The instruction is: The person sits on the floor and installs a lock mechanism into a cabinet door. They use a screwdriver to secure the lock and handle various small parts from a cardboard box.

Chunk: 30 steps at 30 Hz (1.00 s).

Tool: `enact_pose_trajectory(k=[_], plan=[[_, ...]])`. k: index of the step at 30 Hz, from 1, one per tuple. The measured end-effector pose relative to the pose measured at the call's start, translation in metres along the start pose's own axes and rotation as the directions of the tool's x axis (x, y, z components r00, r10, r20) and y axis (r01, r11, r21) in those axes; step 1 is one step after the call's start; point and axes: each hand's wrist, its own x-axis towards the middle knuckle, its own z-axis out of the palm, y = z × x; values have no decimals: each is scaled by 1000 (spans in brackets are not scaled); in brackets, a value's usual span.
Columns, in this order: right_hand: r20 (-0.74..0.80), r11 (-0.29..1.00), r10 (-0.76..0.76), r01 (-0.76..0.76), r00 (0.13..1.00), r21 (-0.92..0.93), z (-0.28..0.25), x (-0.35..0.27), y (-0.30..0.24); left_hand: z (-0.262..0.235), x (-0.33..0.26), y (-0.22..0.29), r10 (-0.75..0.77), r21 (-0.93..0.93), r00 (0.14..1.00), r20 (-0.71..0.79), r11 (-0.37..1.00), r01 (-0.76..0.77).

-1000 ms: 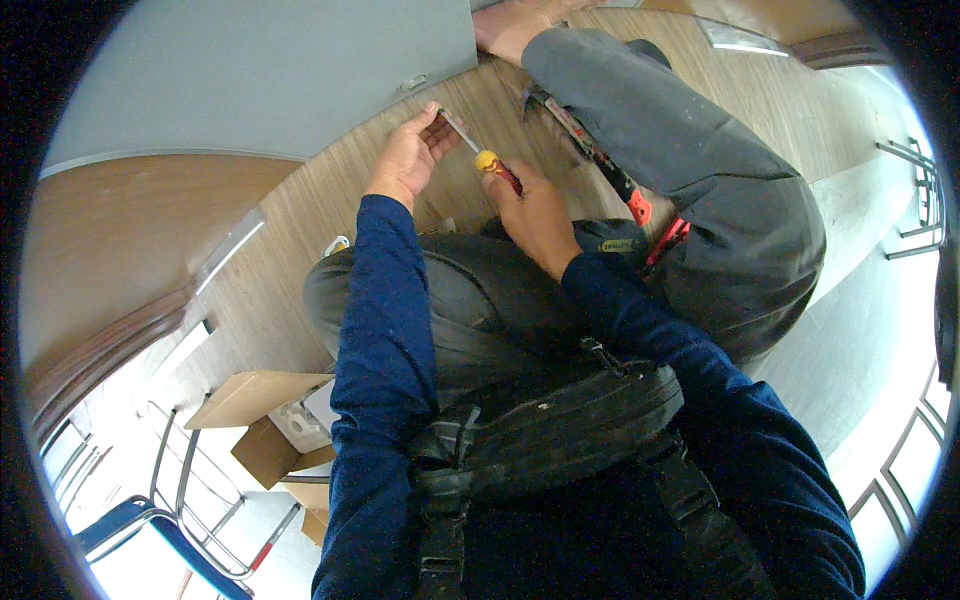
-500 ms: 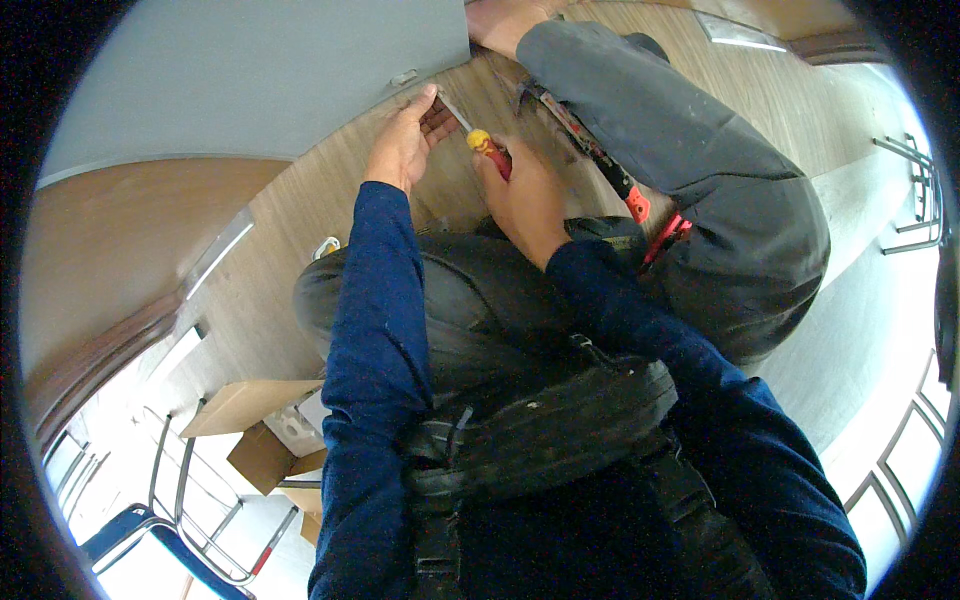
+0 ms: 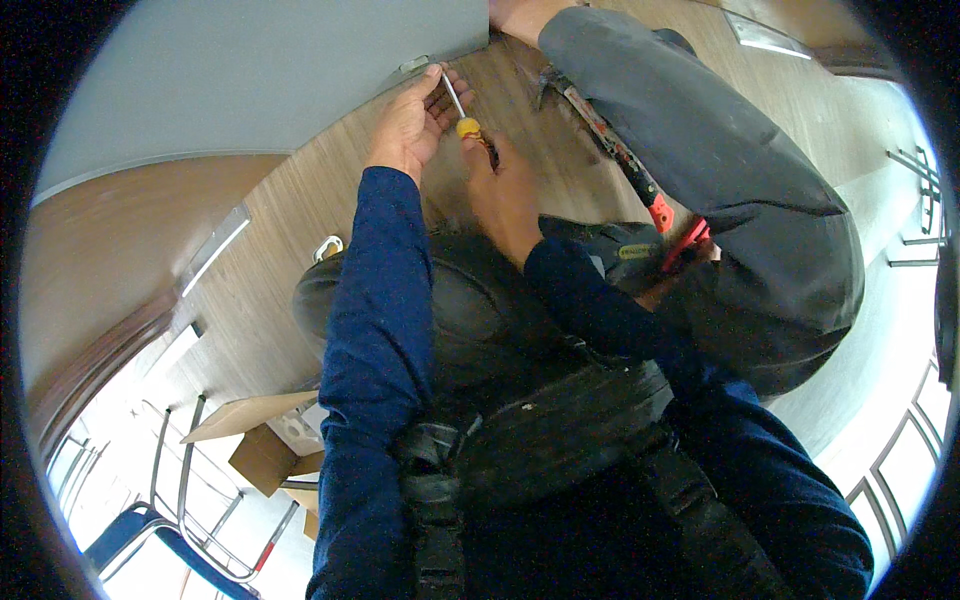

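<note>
My right hand [image 3: 500,190] grips a screwdriver [image 3: 462,118] with a yellow and red handle, its metal shaft pointing up toward the lower edge of a large grey panel [image 3: 250,80]. My left hand [image 3: 408,125] rests its fingertips beside the shaft tip, next to a small metal bracket [image 3: 413,64] on the panel's edge. Both forearms wear dark blue sleeves and reach over my bent knee in dark trousers [image 3: 450,310]. The screw itself is hidden by my fingers.
Another person's leg in grey trousers [image 3: 720,170] kneels at the right. A long tool with a red grip [image 3: 640,185] lies along it. A small metal part [image 3: 327,247] lies on the wooden floor. Open cardboard boxes [image 3: 260,440] and a blue chair frame [image 3: 150,520] stand lower left.
Both hands have moved up toward the grey panel's edge, carrying the screwdriver tip closer to the bracket.
</note>
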Motion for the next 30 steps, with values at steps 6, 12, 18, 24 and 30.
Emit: enact_pose_trajectory(k=[6,12,18,24,30], plan=[[18,999,5,-4,1000,-32,-3,3,-4,2,0,1,4,2,1000,-20,1000,-4],[-51,999,-8,6,999,-50,-3,9,-6,1,-2,-1,-3,11,1000,2,1000,2],[35,971,170,-173,985,168,-9,11,-10,16,-27,-9,-140,-36,989,46,989,142],[6,974,119,-118,993,195,-16,4,-10,19,-17,-11,4,134,999,-39,991,1],[-109,989,-124,114,986,-94,-3,3,18,24,-22,-9,17,169,993,-114,986,2]])
